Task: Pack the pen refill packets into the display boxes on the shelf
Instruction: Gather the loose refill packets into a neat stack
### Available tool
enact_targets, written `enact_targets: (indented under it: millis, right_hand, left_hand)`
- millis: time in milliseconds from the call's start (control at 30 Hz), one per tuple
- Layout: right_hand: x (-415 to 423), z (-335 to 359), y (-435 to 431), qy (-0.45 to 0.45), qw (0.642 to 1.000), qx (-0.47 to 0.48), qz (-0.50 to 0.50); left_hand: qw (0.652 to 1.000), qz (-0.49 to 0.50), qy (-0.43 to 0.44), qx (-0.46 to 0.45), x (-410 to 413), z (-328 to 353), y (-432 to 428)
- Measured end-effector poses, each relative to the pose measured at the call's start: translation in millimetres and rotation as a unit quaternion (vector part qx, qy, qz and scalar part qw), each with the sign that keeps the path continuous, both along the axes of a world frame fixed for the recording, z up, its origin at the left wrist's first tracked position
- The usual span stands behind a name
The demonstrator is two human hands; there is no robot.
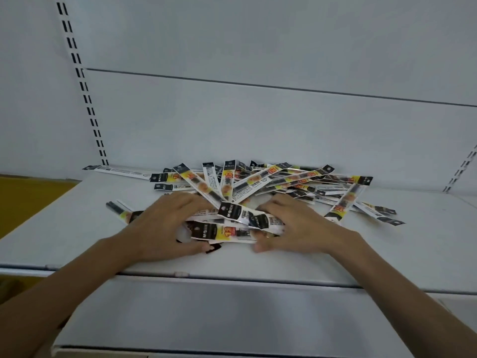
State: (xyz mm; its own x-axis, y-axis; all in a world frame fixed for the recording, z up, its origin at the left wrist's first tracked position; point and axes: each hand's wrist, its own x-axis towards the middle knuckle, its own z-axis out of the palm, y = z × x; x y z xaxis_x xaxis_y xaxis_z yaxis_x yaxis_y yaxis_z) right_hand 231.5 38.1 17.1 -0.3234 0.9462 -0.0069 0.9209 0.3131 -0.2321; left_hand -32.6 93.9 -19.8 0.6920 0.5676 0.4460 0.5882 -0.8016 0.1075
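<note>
Packets heaped on shelf; yellow surface leftward.

dim, even, cool light, soft shadows, slight overall blur, and wide-angle bending at the frame edges.

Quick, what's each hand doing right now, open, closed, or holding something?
Left hand: grips the near bunch of pen refill packets.
Right hand: grips the same bunch's other end.

Glossy plastic refill packets, smooth matt white metal shelf, matt back panel
</note>
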Motion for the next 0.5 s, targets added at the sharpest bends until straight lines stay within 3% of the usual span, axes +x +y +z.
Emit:
enact_targets:
  millis: [200,500]
  right_hand:
    - [21,7,-4,0.019,1.000,-0.017,-0.010]
    - [29,21,-4,0.177,0.973,0.090,-0.119]
  left_hand:
    - [0.993,0.009,0.065,-0.094,-24,8,1]
    - [0.999,0.020,0.045,-0.001,-28,4,22]
